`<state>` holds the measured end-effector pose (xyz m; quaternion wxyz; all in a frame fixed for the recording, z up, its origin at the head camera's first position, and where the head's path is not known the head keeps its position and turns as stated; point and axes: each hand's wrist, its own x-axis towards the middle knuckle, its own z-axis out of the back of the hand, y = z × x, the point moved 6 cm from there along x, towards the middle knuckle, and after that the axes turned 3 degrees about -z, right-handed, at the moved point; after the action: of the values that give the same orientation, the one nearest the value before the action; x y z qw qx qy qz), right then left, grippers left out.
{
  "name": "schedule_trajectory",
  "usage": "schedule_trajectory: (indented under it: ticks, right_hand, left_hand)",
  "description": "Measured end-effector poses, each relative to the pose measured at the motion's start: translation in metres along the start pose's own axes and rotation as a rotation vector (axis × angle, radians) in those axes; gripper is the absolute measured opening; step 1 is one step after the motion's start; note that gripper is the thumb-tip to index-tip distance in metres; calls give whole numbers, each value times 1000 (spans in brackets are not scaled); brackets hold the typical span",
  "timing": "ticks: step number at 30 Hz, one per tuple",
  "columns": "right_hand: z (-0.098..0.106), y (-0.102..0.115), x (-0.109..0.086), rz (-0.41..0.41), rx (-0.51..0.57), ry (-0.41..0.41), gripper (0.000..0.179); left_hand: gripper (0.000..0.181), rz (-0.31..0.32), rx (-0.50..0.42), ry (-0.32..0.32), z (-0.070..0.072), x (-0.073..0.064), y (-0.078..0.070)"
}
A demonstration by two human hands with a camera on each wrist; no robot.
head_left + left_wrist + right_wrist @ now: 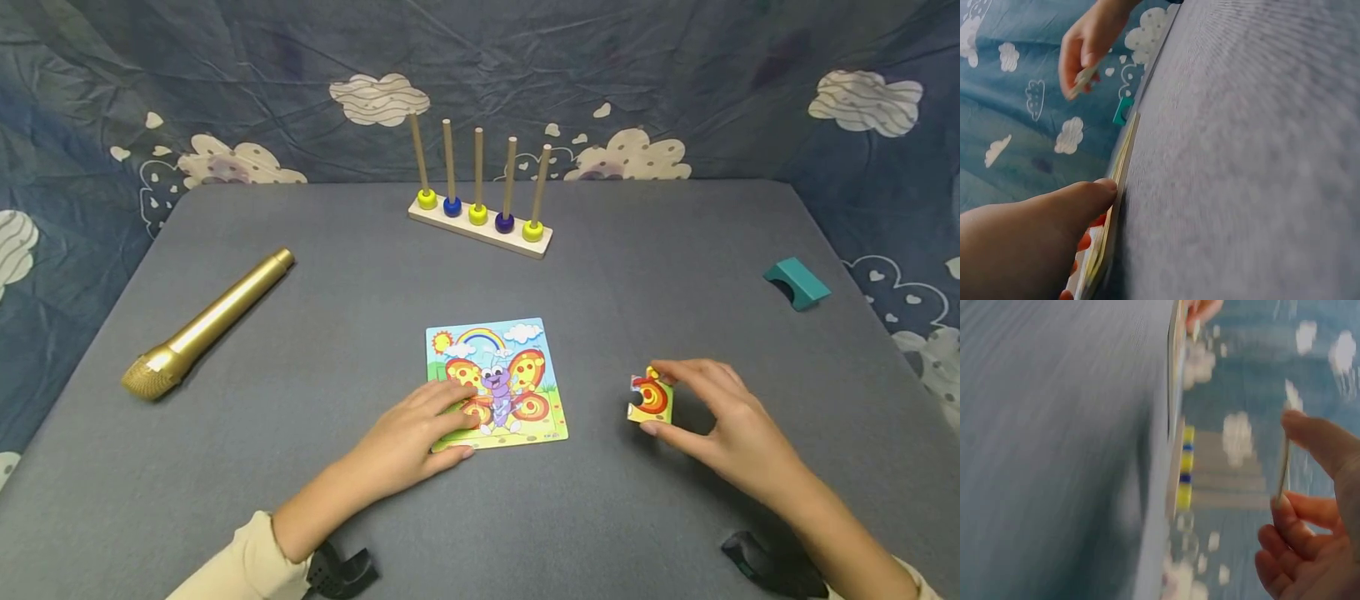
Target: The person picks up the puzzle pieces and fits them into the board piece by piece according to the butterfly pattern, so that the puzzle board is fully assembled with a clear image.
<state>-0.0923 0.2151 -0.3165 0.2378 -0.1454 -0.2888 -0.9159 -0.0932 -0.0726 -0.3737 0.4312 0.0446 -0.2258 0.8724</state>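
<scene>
A square butterfly jigsaw puzzle (551,396) lies flat in the middle of the table in the head view. My left hand (401,433) rests on its left part, fingers over the picture and thumb along the lower left edge. To the right of the board, my right hand (738,425) pinches a puzzle piece (657,402) between thumb and fingers. The piece is yellow with red and orange rings and a rounded notch on its left. In the right wrist view that piece (1284,462) appears edge-on, held above the table.
Behind the puzzle stands a wooden peg stand (480,232) with a yellow, blue or purple bead on each peg. A gold microphone (213,321) lies on the left. Toward the right edge sits a teal arch block (801,283). Cloud-print cloth hangs behind the table.
</scene>
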Motion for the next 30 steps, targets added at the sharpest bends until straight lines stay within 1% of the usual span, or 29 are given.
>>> schedule_trajectory:
  ticks: [4, 7, 9, 13, 18, 22, 26, 30]
  right_hand:
    - [-16, 23, 12, 50, 73, 40, 66]
    - [-33, 32, 21, 65, 106, 83, 66]
    - [-45, 35, 27, 67, 126, 112, 64]
    - [-71, 33, 36, 59, 149, 188, 60]
    - [-95, 30, 39, 45, 117, 280, 60]
    - [-105, 30, 40, 47, 113, 314, 56]
    - [-108, 30, 41, 40, 131, 330, 52]
    - [-110, 29, 43, 25, 145, 354, 51]
  left_hand:
    - [28, -8, 1, 35, -3, 5, -4]
    - [26, 1, 12, 61, -4, 8, -5]
    - [27, 8, 27, 74, -4, 10, -6]
    - [38, 20, 72, 113, -6, 12, -8]
    - [55, 22, 133, 160, -9, 15, -13]
    - [61, 8, 209, 198, -11, 18, -20]
    - [59, -21, 289, 218, -12, 21, -26]
    - [58, -27, 335, 239, -12, 23, -28]
